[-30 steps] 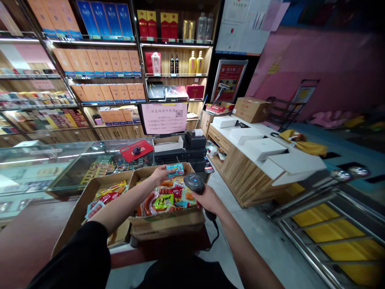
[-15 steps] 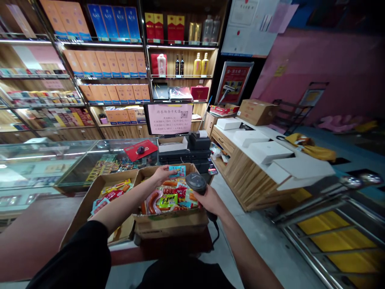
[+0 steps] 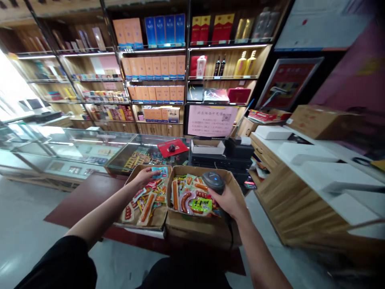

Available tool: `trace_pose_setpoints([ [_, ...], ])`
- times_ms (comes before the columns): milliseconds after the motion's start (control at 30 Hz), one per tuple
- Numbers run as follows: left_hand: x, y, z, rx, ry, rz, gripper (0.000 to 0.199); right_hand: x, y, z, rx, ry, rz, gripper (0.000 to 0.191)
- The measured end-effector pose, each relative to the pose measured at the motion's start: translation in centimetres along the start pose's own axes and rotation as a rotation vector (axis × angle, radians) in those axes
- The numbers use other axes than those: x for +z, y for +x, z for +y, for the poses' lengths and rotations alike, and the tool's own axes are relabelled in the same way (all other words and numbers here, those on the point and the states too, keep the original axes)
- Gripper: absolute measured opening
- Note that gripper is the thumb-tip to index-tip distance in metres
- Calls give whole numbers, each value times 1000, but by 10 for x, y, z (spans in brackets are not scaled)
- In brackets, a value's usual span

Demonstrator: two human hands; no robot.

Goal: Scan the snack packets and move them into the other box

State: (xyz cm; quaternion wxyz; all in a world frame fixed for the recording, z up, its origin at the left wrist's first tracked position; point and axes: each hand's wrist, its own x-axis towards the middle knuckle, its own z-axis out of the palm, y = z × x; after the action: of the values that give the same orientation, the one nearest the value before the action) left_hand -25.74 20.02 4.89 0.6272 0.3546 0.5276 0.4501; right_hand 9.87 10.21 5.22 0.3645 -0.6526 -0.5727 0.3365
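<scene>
My left hand point(image 3: 144, 176) is closed on the edge of a blue snack packet point(image 3: 160, 172), held over the far part of the left cardboard box point(image 3: 161, 223). Wrapped sausages point(image 3: 147, 207) and other small packets lie loose in that box. Closed around the handle of a dark barcode scanner point(image 3: 213, 181) is my right hand point(image 3: 227, 199); a blue light shows on the scanner's head. It hovers above the right side of the right cardboard box point(image 3: 195, 226), which is full of packaged sausages and a green packet point(image 3: 202, 205).
Both boxes stand on a dark red table point(image 3: 99, 192). Behind are a glass display case point(image 3: 120, 154), a red mat point(image 3: 173, 148) with a mouse, and a monitor with a pink notice point(image 3: 212, 120). A wooden cabinet point(image 3: 285, 200) stands at the right.
My left hand has carried the blue packet from over the right box to over the left box. The scanner stays above the right box. The view has turned left.
</scene>
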Motion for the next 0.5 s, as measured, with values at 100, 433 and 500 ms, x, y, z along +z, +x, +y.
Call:
trace_pose_setpoints([
  [100, -46, -9, 4, -4, 15, 83, 37, 14, 2, -15, -2, -6, -41, 25],
  [433, -81, -11, 8, 23, 73, 120, 39, 37, 5, -26, -5, -41, -2, 31],
  [500, -65, -1, 5, 17, 92, 62, 40, 30, 3, -20, 4, -48, 45, 27],
])
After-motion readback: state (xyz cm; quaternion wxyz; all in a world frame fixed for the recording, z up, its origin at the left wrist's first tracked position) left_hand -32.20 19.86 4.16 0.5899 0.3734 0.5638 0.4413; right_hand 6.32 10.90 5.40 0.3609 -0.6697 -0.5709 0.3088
